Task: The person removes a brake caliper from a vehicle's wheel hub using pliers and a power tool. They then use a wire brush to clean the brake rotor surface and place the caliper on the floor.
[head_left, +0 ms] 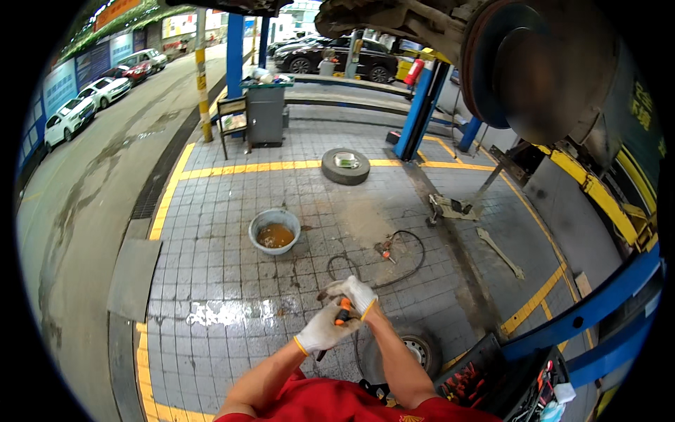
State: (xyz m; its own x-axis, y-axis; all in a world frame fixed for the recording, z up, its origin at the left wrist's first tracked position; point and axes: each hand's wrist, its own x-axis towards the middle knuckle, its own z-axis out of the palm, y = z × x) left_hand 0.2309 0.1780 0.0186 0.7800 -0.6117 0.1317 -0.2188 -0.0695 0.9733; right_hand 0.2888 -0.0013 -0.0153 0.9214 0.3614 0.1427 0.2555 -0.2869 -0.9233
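Note:
Both my hands wear white work gloves and meet in front of me at waist height. My left hand (322, 331) is closed around an orange-and-black hand tool (343, 311); its exact kind is hard to make out. A short dark end sticks out below that glove. My right hand (359, 292) is closed just above and to the right, gripping a dark, flat, curved piece (329, 290) that juts out to the left. Its fingertips are partly hidden. On the floor beyond my hands lies an orange-tipped air tool (386, 250) beside a looping black hose (424, 252).
A grey basin (275, 243) of brown liquid stands ahead to the left. One tire (346, 173) lies farther off, a wheel (415, 352) near my right side. An open toolbox (520, 383) is at lower right. Overhead right hangs a raised vehicle's brake drum (492, 67), near blue lift posts (422, 112).

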